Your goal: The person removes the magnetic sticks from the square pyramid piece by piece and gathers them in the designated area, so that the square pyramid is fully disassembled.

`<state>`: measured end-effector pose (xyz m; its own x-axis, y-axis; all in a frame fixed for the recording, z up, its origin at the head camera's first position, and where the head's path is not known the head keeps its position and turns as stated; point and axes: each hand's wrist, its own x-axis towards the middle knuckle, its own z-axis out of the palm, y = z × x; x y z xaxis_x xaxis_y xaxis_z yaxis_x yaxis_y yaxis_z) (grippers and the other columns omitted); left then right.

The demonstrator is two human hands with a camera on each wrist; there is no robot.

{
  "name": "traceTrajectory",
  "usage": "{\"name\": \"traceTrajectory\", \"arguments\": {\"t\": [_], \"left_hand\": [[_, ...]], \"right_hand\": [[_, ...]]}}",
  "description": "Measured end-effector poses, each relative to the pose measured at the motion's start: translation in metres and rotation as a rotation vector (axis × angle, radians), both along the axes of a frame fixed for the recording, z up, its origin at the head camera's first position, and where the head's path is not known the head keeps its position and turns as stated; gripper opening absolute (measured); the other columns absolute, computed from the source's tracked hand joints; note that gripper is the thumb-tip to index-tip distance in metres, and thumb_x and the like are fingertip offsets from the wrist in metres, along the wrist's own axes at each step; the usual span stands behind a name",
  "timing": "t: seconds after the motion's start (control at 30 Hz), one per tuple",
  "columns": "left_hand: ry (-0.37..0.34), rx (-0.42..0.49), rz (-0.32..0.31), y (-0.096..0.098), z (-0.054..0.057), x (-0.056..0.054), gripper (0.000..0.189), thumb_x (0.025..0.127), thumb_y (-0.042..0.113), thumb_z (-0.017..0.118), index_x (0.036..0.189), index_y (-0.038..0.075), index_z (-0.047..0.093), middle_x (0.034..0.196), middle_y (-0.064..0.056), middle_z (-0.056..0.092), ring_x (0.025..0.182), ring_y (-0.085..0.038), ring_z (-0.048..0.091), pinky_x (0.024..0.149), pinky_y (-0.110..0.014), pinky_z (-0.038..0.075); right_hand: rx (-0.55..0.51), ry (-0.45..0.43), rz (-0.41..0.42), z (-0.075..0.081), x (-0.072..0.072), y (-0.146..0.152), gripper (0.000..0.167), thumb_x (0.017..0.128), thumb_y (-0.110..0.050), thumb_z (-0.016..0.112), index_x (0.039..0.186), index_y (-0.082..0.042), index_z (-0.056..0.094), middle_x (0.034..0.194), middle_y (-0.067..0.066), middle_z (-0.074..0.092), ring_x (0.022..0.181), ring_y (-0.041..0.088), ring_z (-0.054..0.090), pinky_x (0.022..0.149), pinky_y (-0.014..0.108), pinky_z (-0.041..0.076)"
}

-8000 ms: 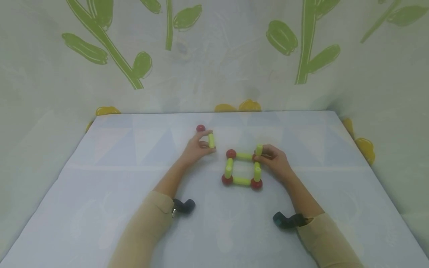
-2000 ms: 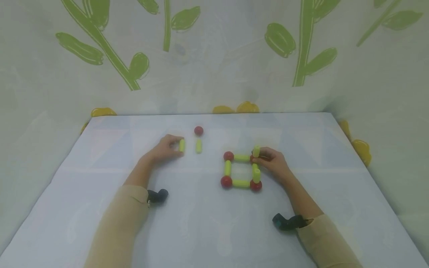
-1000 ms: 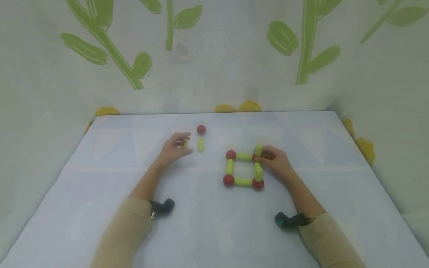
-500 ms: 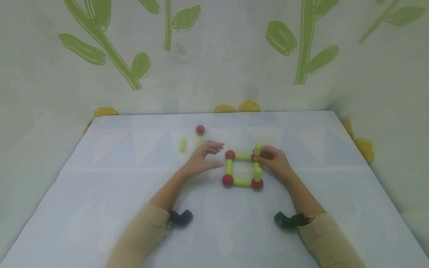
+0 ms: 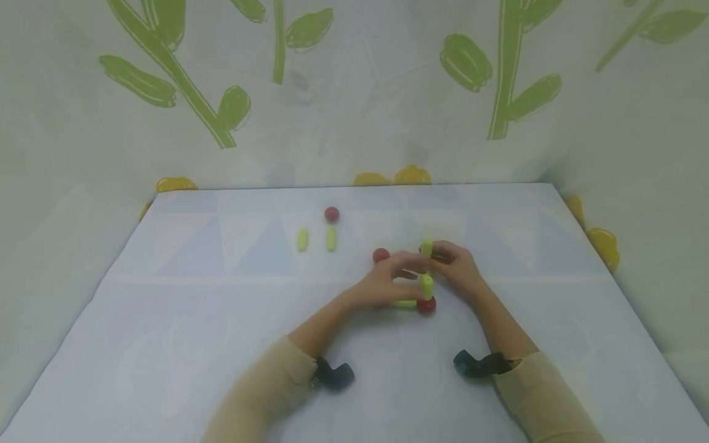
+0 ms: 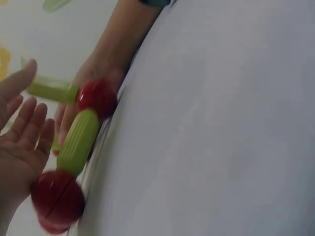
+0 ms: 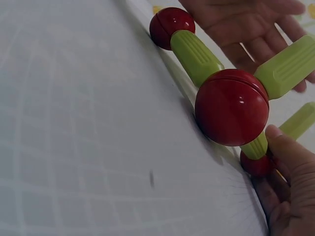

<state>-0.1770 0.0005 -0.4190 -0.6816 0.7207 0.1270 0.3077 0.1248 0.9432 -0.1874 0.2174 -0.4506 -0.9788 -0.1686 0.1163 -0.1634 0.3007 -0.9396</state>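
Red balls and yellow-green rods form a square frame on the table, partly hidden by my left hand. Upright rods stand on its near right ball (image 7: 231, 108) and its far right ball (image 7: 255, 164). My left hand (image 5: 384, 284) reaches over the frame with fingers spread, thumb and fingertips around the near upright rod (image 5: 426, 287). In the right wrist view its fingers show straight behind that rod. My right hand (image 5: 456, 264) pinches the far right ball, next to the far upright rod (image 5: 427, 247). The far left ball (image 5: 381, 255) shows beyond my left hand.
Two loose rods, one on the left (image 5: 302, 239) and one beside it (image 5: 331, 239), lie behind the frame to the left. A loose red ball (image 5: 332, 214) sits just beyond them. A wall with painted leaves rises behind the white table (image 5: 166, 344).
An upright rod has left the near left ball since the oldest frame. My left hand let go of a rod at the back left, then moved right over the frame. My right hand stays put.
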Motion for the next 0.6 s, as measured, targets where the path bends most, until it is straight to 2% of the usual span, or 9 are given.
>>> {"name": "traceTrajectory", "arguments": {"t": [0.1, 0.2, 0.37, 0.47, 0.6], "left_hand": [[-0.021, -0.029, 0.009, 0.011, -0.002, 0.006, 0.056, 0.082, 0.021, 0.074, 0.133, 0.020, 0.051, 0.127, 0.001, 0.056, 0.115, -0.007, 0.053, 0.094, -0.023, 0.047], [-0.036, -0.053, 0.067, 0.020, -0.006, 0.012, 0.055, 0.080, 0.020, 0.076, 0.130, 0.023, 0.054, 0.121, 0.001, 0.057, 0.110, -0.008, 0.055, 0.090, -0.021, 0.049], [-0.069, -0.109, 0.143, 0.026, -0.008, 0.019, 0.043, 0.080, 0.016, 0.075, 0.120, 0.019, 0.060, 0.108, 0.008, 0.060, 0.104, -0.007, 0.058, 0.088, -0.019, 0.048], [-0.072, -0.107, 0.149, 0.026, -0.008, 0.022, 0.037, 0.082, 0.015, 0.074, 0.117, 0.014, 0.062, 0.103, 0.008, 0.064, 0.103, -0.006, 0.059, 0.091, -0.020, 0.047], [-0.039, -0.083, 0.142, 0.026, -0.007, 0.022, 0.032, 0.084, 0.012, 0.071, 0.115, 0.009, 0.063, 0.100, 0.004, 0.066, 0.100, -0.006, 0.060, 0.092, -0.020, 0.047]], "right_hand": [[0.019, 0.030, 0.002, 0.000, 0.000, 0.001, 0.030, 0.085, -0.010, 0.069, 0.112, 0.001, 0.063, 0.112, 0.017, 0.065, 0.104, 0.001, 0.058, 0.092, 0.016, 0.046], [-0.021, 0.021, 0.017, 0.000, 0.000, 0.001, 0.030, 0.085, -0.009, 0.069, 0.111, 0.003, 0.062, 0.109, 0.018, 0.066, 0.102, 0.001, 0.059, 0.091, 0.015, 0.046], [-0.057, -0.020, 0.022, -0.001, 0.001, -0.001, 0.031, 0.084, -0.014, 0.071, 0.111, 0.000, 0.063, 0.107, 0.010, 0.068, 0.101, 0.003, 0.061, 0.089, 0.016, 0.047], [-0.068, -0.039, 0.024, -0.001, 0.000, -0.001, 0.033, 0.083, -0.017, 0.073, 0.111, -0.001, 0.063, 0.107, 0.008, 0.067, 0.102, 0.005, 0.062, 0.089, 0.017, 0.048], [-0.059, -0.053, 0.017, 0.001, 0.000, -0.001, 0.035, 0.082, -0.019, 0.073, 0.111, -0.002, 0.063, 0.106, 0.006, 0.067, 0.102, 0.005, 0.062, 0.090, 0.018, 0.048]]}}
